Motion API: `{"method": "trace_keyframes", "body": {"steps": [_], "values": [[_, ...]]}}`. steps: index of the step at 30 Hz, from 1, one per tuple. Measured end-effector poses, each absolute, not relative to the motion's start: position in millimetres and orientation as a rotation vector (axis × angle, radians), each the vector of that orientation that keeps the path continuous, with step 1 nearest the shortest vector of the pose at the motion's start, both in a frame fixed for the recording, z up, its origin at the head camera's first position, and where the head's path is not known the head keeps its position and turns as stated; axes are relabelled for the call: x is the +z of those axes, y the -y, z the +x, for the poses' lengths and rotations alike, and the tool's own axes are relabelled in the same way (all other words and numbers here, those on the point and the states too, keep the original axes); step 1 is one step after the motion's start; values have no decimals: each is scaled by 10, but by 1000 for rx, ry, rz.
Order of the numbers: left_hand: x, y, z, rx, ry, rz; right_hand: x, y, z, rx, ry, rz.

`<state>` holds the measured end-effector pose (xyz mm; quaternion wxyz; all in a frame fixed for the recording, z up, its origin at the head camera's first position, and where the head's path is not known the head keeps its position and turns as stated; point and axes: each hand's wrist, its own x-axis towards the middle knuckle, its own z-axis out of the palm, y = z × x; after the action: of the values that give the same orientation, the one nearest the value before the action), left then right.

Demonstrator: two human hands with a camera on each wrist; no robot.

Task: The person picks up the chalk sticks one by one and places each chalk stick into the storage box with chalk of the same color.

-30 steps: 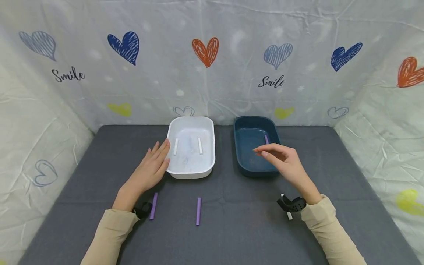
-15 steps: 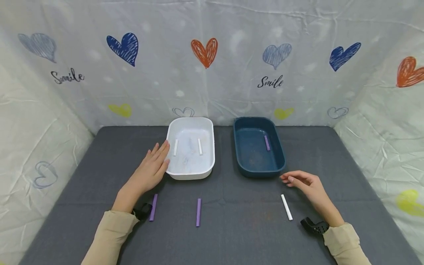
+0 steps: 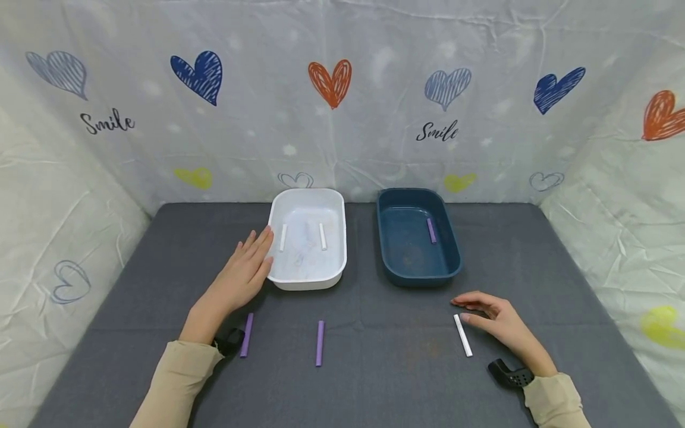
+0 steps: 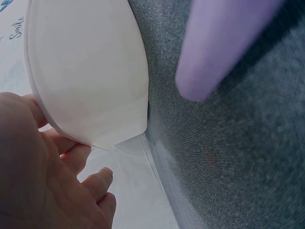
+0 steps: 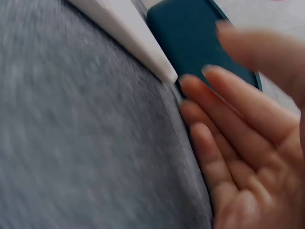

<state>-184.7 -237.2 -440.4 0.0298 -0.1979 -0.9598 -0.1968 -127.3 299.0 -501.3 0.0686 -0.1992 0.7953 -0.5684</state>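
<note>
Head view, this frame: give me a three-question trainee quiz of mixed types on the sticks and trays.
1. How many sticks lie in the white tray?
2. True or false: the right hand grips the white stick on the mat.
3. Which hand touches a tray? A left hand B right hand C neither

Key: 1. Two, both white. 2. False; its fingertips are at the stick, not closed round it. 3. A

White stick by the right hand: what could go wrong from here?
The white stick lies flat on the grey mat, so the right hand's fingers may roll it away instead of pinching it. Carried over, it could end in the blue tray rather than the white tray, which the left hand touches.
</note>
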Motion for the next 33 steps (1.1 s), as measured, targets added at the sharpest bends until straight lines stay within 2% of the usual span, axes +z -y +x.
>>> {"method": "trace_keyframes", "body": {"steps": [4, 11, 33], "values": [[-4387, 2374, -1836, -628, 2960, -617, -4982, -3076, -1266, -1632, -2317, -767], [-4385, 2368, -1815, -634, 2967, -608, -4937, -3144, -1225, -1485, -2258, -903], [-4396, 2388, -1844, -610, 2947, -617, -4889, -3065, -1172, -1345, -2362, -895]]}}
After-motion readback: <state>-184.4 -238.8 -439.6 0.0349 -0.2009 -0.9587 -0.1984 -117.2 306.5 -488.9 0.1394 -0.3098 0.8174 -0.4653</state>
